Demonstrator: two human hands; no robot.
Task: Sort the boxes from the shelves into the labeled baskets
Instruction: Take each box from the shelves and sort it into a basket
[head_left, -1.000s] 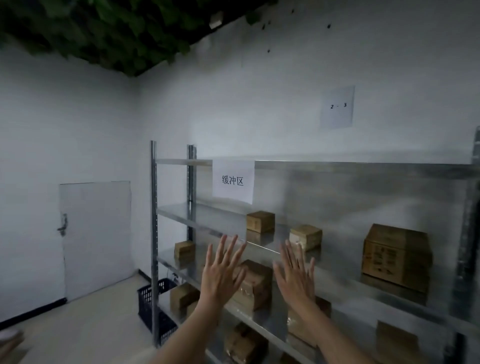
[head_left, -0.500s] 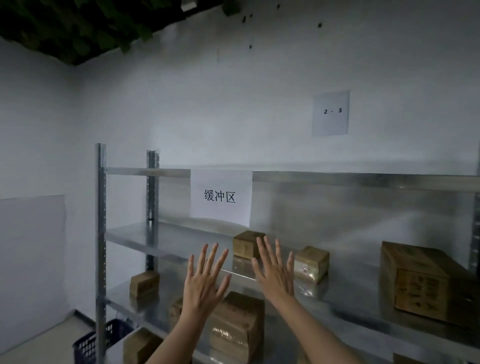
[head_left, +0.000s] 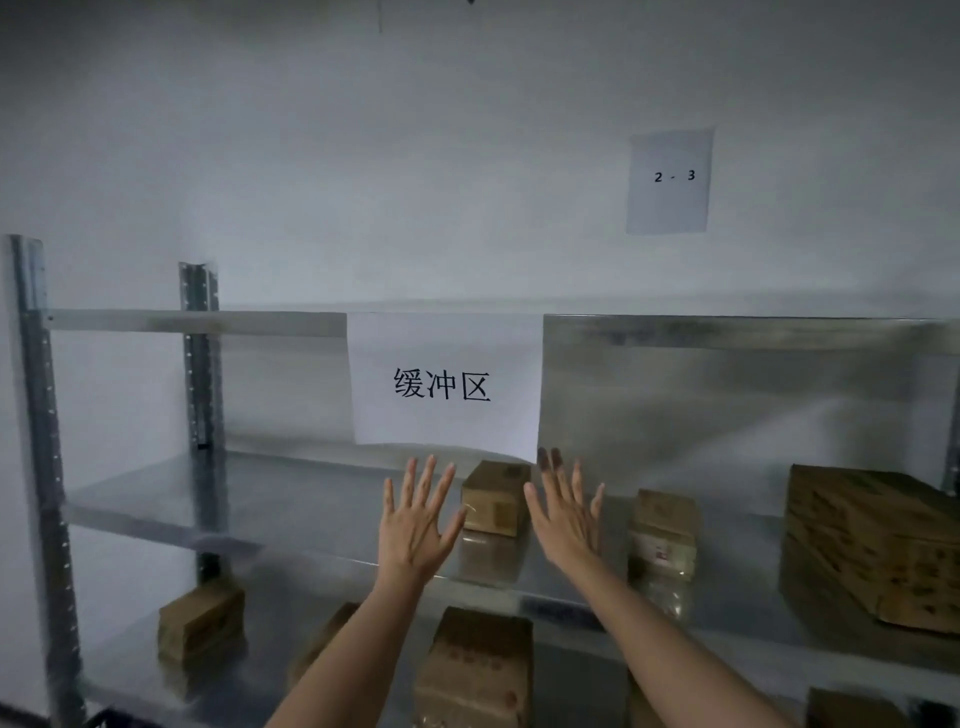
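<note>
- The grey metal shelving rack (head_left: 31, 467) looks larger than half a second ago. Its front left upright now stands at the picture's left edge.
- A small brown cardboard box (head_left: 202, 623) sits at the left end of the lower shelf, near the rear upright.
- The left hand (head_left: 415, 525) shows its back, with the fingers straight and fanned wide and nothing held. It has risen from in front of the lower shelf to the front edge of the middle shelf.
- A white paper sign (head_left: 444, 382) with three black Chinese characters hangs from the top rail, above both hands.
- A squat brown carton (head_left: 496, 496) stands on the middle shelf, between the two hands. Earlier the right hand overlapped its right side, and now its front shows in the gap. The view is too soft to tell whether either hand touches it.
- A tall taped brown box (head_left: 475, 670) stands on the lower shelf, between the forearms.
- The right hand (head_left: 566, 519) is also spread and holds nothing. Its fingertips are dark in shadow under the sign.
- A glossy tape-wrapped box (head_left: 665, 535) sits on the middle shelf, just right of that hand.
- A white sheet printed "2 - 3" (head_left: 669, 179) is stuck on the wall above.
- A large printed brown carton (head_left: 872, 545) fills the middle shelf's right end.
</note>
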